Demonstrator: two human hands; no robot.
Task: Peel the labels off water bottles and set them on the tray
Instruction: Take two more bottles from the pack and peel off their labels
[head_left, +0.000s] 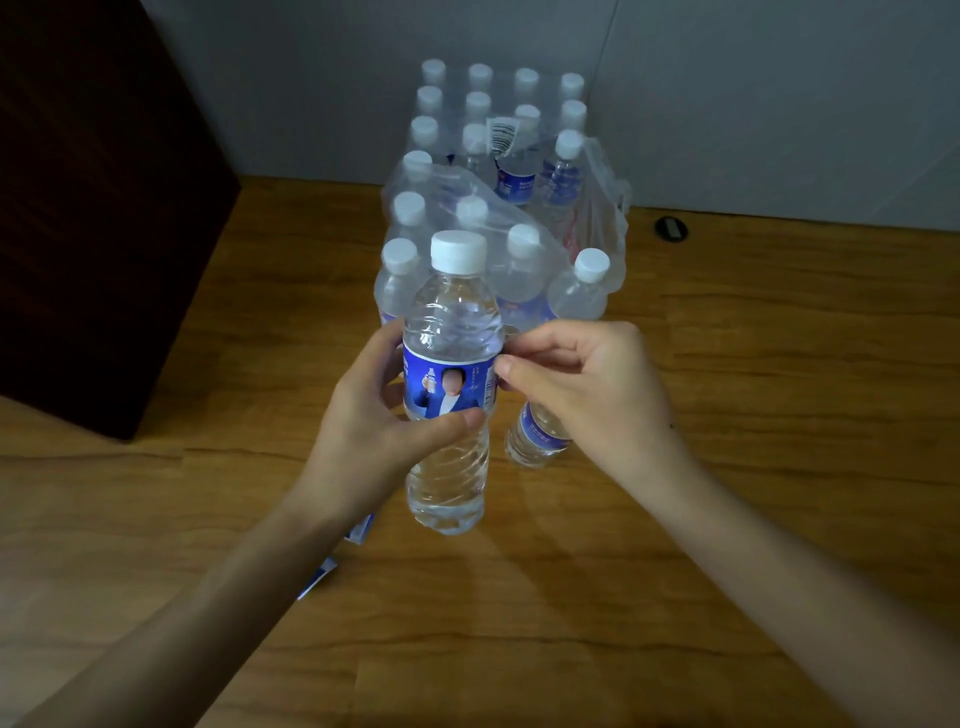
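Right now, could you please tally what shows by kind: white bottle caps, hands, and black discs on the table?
White caps: 18, counting the one on the bottle the left hand grips
Hands: 2, the right hand pinching that bottle's label
Black discs: 1
Total: 21

Wood-grain floor, grey wall, dark cabinet at left.

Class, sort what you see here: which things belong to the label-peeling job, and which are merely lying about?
Belong to the job:
held bottle
blue label
left hand, gripping the bottle
right hand, pinching at the label's edge
shrink-wrapped pack of bottles
labelled bottle behind the right hand

Lying about:
small black round object
dark cabinet
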